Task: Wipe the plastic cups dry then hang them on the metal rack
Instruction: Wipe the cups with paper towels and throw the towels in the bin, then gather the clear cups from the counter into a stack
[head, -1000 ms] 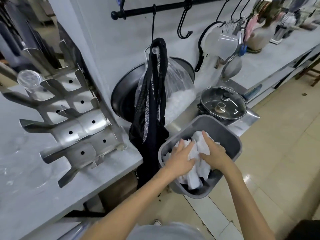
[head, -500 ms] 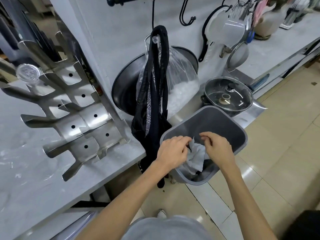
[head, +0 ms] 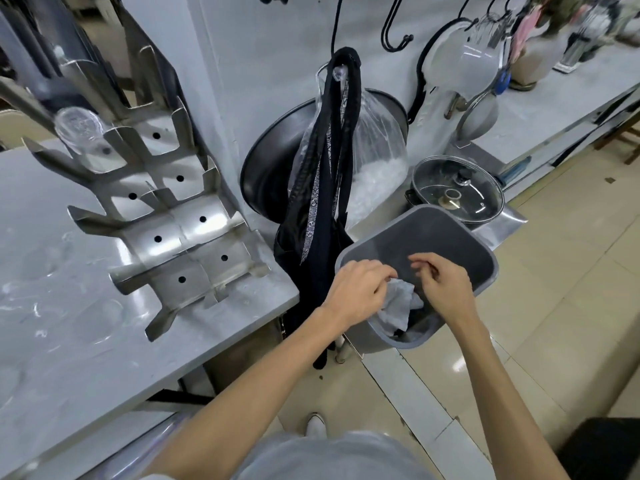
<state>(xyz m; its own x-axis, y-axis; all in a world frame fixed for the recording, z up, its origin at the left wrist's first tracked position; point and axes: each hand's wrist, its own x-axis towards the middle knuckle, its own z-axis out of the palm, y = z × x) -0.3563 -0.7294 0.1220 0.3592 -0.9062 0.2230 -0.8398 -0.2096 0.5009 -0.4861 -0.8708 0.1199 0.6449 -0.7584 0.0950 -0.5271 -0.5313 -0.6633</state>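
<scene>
My left hand (head: 360, 291) pinches the one crumpled white cloth (head: 398, 308) inside the grey plastic bin (head: 453, 237). My right hand (head: 448, 289) curls beside it, grip unclear. One clear plastic cup (head: 81, 128) hangs on the steel pronged rack (head: 194, 230).

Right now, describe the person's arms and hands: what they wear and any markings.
Both forearms are bare, with no sleeves reaching them. The left hand and right hand wear no gloves, and no watch, bracelet or ring shows. A pale grey top is visible at the bottom edge.
</scene>
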